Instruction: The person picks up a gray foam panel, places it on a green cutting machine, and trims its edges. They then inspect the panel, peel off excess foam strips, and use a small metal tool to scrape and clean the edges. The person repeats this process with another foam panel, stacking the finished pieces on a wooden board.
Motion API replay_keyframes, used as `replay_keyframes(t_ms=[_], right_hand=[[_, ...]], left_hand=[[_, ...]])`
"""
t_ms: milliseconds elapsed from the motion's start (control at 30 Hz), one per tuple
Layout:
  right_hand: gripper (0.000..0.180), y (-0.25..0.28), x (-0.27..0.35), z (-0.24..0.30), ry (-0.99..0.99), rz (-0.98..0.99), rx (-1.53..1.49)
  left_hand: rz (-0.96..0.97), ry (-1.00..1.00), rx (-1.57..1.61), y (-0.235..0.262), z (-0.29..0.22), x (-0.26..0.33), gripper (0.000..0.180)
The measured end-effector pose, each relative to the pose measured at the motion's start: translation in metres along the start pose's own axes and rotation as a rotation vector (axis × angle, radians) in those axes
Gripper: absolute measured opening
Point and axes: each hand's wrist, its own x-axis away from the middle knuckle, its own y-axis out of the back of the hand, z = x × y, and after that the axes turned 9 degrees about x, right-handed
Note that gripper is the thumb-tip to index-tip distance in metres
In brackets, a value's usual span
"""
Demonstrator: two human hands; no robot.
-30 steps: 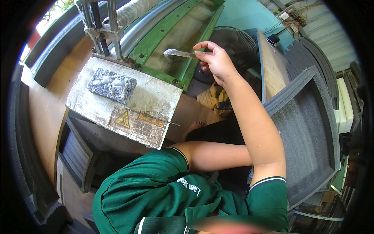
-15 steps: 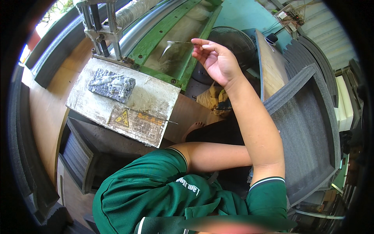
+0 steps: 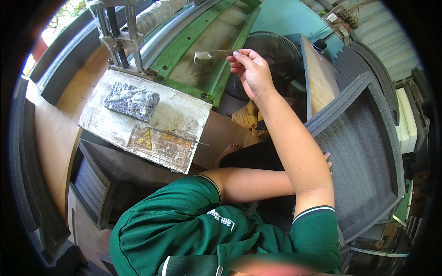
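My right hand (image 3: 253,69) is raised in front of the fan, pinching a thin flat stick (image 3: 223,53). White, glue-like paste (image 3: 201,56) coats the far end of the stick and sags from it. My left forearm passes beneath the right one. Only some fingers of my left hand (image 3: 328,161) show past it, curled over the near left side of a tilted grey foam tray (image 3: 363,161); the palm is hidden. On a worn whitish machine top (image 3: 179,112) lies a grey foam block (image 3: 132,101) smeared with the same kind of paste.
A green metal frame (image 3: 177,57) stretches away behind the machine top, beside a metal post assembly (image 3: 120,37). A black fan (image 3: 271,53) stands behind my right hand. Dark foam pieces (image 3: 92,179) stand at the left, with foam strips (image 3: 368,69) stacked at the right.
My right hand has turned and dipped slightly, so the stick's pasted end shows differently. The foam tray has shifted a little, and more fingers of my left hand show.
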Motion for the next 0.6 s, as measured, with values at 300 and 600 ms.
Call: replay_keyframes(t_ms=[300,600], right_hand=[[0.008,0.0,-0.007,0.01,-0.329,-0.018,-0.513],[0.012,-0.013,0.002,0.069,-0.312,0.17,-0.581]], left_hand=[[0.038,0.084,-0.03,-0.006,0.004,0.008,0.042],[0.173,-0.133,-1.137,-0.023,0.011,0.005,0.063]])
